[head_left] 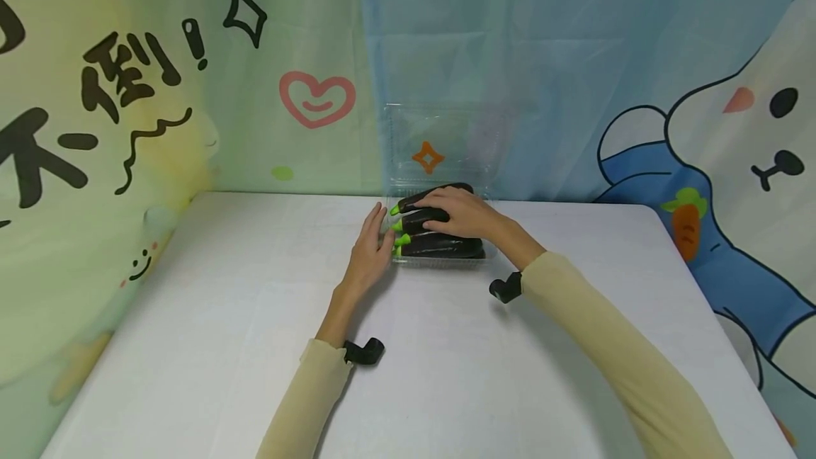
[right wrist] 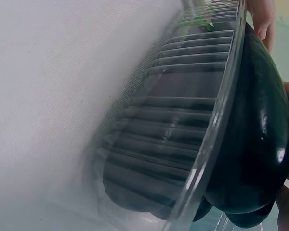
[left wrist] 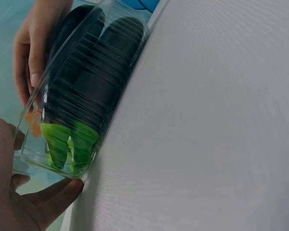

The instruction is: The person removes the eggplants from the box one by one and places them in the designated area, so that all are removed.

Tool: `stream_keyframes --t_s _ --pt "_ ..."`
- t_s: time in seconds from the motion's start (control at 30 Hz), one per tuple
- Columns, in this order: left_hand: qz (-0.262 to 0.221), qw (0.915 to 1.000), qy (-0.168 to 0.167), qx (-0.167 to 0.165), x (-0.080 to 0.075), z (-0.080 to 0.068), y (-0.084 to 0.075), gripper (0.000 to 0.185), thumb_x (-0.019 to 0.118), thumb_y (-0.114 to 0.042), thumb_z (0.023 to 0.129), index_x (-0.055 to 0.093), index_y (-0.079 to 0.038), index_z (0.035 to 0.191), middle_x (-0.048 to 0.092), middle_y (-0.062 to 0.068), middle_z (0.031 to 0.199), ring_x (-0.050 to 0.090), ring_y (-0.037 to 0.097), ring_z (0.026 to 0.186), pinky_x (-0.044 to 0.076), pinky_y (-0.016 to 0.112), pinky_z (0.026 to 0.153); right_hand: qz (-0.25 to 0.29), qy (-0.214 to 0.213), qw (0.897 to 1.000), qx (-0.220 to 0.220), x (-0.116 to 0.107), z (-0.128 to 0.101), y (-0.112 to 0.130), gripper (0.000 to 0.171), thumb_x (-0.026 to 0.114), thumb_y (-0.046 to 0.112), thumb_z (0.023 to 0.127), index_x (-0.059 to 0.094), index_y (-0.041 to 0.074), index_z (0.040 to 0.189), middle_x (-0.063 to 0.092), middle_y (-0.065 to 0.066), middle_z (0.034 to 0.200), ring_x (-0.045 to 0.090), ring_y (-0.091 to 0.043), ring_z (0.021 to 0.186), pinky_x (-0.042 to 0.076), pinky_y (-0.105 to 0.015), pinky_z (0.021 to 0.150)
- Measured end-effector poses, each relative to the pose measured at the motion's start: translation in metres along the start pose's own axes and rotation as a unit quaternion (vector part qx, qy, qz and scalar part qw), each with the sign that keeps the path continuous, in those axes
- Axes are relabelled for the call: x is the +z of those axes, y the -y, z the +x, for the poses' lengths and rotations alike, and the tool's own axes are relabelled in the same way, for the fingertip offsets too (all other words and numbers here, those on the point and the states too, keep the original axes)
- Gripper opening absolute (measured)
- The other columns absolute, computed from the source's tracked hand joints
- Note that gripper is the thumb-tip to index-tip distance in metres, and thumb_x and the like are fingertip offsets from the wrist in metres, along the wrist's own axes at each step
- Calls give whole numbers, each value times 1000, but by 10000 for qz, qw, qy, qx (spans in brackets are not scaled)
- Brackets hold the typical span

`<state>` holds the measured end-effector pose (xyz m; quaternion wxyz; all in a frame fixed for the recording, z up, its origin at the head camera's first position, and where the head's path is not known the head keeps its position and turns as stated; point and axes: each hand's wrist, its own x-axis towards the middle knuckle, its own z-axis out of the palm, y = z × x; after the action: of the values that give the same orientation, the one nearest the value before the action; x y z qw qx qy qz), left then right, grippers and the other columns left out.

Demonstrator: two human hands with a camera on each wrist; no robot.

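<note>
**Backdrop and table**

A white table (head_left: 210, 346) fills the lower part of the head view. Behind it hangs a cartoon cloth backdrop (head_left: 510, 41): black brush characters (head_left: 57, 126) at upper left, a pink heart (head_left: 316, 98) near centre, a white rabbit (head_left: 758, 133) with a carrot (head_left: 686, 224) at right.

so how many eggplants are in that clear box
3. One eggplant lies nearest the person, one in the middle under the right hand, and one at the back by the open lid. More could be hidden beneath them.
</note>
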<state>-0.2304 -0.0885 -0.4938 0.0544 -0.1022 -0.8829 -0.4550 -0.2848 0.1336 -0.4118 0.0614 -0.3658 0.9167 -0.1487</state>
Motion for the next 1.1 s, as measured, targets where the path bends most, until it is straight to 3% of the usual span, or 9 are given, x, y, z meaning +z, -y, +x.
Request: stream_keyframes --t_s 0.3,0.67,1.1 --pt "6 10000 -14 -34 -2 0 1 55 38 -31 103 29 -13 153 23 1 162 27 24 148 31 51 116 -179 197 9996 5 2 5 1 47 61 36 95 57 17 137 57 -10 138 50 -33 129 34 -60 109" --pt "-46 10000 -33 68 -1 2 1 55 39 -29 102 30 -9 152 24 5 161 27 24 148 31 51 116 -764 254 9967 -76 4 10 0 46 64 35 92 59 21 135 60 -8 135 53 -29 124 41 -51 102" --pt "23 10000 -44 35 0 0 0 55 40 -27 102 30 -10 153 23 3 162 28 24 148 32 50 116 -861 162 9961 -82 5 8 2 41 65 28 92 61 20 133 63 -6 131 55 -27 120 44 -48 99"
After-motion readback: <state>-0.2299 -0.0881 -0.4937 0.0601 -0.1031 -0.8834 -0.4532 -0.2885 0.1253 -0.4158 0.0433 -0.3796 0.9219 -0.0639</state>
